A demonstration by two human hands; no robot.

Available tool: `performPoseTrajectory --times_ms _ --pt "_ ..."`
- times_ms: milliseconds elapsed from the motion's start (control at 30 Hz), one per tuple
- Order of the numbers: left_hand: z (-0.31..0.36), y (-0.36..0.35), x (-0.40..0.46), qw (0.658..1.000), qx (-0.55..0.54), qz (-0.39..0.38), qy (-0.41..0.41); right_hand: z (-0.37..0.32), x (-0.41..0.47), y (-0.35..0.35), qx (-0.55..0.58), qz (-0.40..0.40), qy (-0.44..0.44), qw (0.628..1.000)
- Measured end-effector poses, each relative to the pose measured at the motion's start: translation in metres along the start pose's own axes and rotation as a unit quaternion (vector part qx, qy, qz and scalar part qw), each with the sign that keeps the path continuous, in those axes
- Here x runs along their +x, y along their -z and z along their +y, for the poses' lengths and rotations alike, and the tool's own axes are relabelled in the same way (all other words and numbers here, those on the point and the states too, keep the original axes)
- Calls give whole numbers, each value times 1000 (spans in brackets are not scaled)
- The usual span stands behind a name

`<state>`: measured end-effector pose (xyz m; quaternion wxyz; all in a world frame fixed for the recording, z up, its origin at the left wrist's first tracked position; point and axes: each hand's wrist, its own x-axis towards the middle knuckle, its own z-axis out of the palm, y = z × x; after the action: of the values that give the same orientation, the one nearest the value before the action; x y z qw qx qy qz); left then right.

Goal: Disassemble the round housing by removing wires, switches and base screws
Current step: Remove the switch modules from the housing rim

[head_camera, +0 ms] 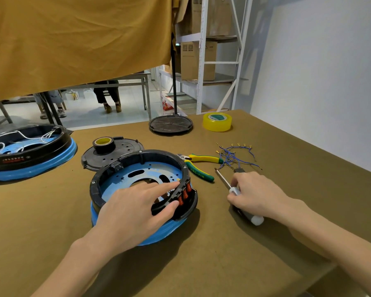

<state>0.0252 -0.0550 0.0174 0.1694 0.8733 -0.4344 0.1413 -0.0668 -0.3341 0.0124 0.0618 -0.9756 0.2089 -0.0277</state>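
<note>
The round housing [141, 189] sits at the centre of the frame on the brown surface [223, 254], its red switches [184, 195] on the near right rim. The left hand [137, 209] pinches that rim, fingers inside, thumb outside by the switches. To the right, the right hand [255, 194] curls around a screwdriver [236, 189]. Beyond it lie loose blue wires [234, 156] and green-yellow pliers [198, 166].
</note>
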Motion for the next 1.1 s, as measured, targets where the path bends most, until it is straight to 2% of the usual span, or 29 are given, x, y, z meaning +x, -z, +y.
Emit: performPoseTrajectory --times_ms 100,300,400,533,667,733,800,833,900,967,1100 --pt "0 -1 1 1000 3 -2 0 1 -6 2 -83 35 8 996" --pt "-1 -3 1 1000 7 -8 0 -5 -15 6 -28 -51 8 998" --pt "-2 -4 1 1000 13 -6 1 -6 -18 5 -24 -68 7 997" --pt "-2 -3 1 1000 13 -4 -1 -15 -13 7 -75 -16 15 997" --pt "-2 -3 1 1000 6 -3 -7 -35 -8 6 -74 58 50 994" --pt "-3 -3 1 1000 1 -1 -9 -48 -8 6 -39 112 87 989" --pt "-3 -2 0 1000 -14 5 -5 -63 -10 6 73 186 151 968" --pt "-3 -2 0 1000 -22 9 0 -70 -12 7 156 208 186 948" --pt "-4 0 0 999 -40 13 10 -81 -15 9 298 204 254 897" --pt "-6 0 1 998 -56 7 16 -86 -15 5 314 182 310 879" --pt "-9 -2 2 999 -39 -18 14 -82 -8 -9 279 126 341 889"
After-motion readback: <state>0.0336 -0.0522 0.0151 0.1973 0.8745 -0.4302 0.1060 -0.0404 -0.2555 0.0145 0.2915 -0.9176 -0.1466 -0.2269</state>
